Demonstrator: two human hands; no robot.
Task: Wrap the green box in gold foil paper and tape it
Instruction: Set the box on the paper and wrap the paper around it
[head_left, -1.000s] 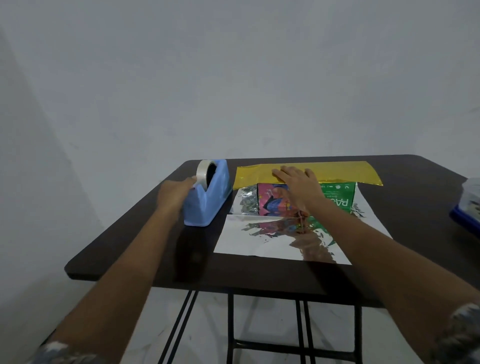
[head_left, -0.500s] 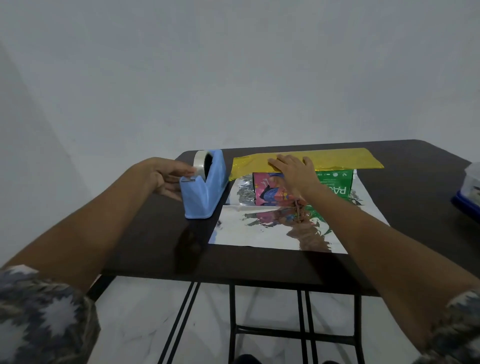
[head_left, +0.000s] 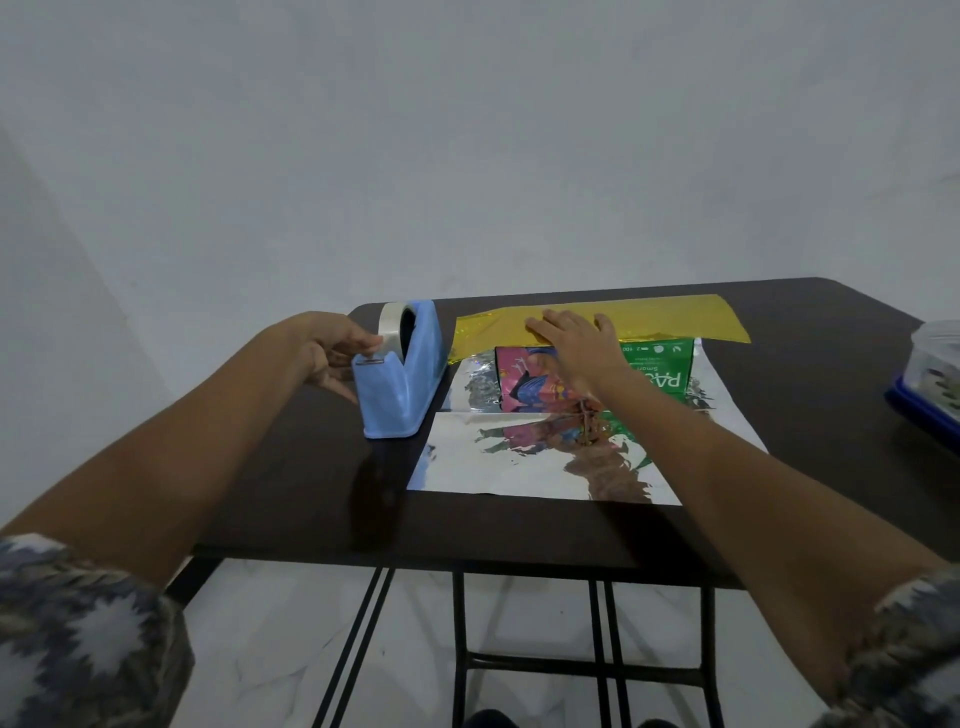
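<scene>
1. Nearest me are my two patterned sleeves, left (head_left: 78, 634) at 7 o'clock and right (head_left: 904, 654) at 5 o'clock, with both bare forearms reaching out over the dark table (head_left: 291, 467).
2. Past the table's near edge lies the foil (head_left: 545, 467), silver side up and flat on the top. It mirrors the box and my right arm.
3. The box (head_left: 660, 364) stands on the far part of the foil, at about 1 o'clock from me. Its near face is toward me, pink at the left and green at the right.
4. At 9 o'clock of the box, just beside the foil's left edge, stands the blue dispenser (head_left: 400, 384), its cutter end toward me and the tape (head_left: 387, 325) in its far end.
5. My left hand (head_left: 332, 348) is at 9 o'clock of the dispenser. The fingers are curled and the thumb tip touches the tape just above the cutter. I cannot tell whether a tape end is pinched there.
6. My right hand (head_left: 576, 343) lies palm down on the box top, fingers straight and close together, and presses down the foil's gold flap (head_left: 675, 322), which is folded over from the far side.
7. The flap sticks out past the box at both 9 and 3 o'clock.
8. Well apart at 3 o'clock, cut by the frame edge, is a clear container (head_left: 935, 374) on a blue base.
</scene>
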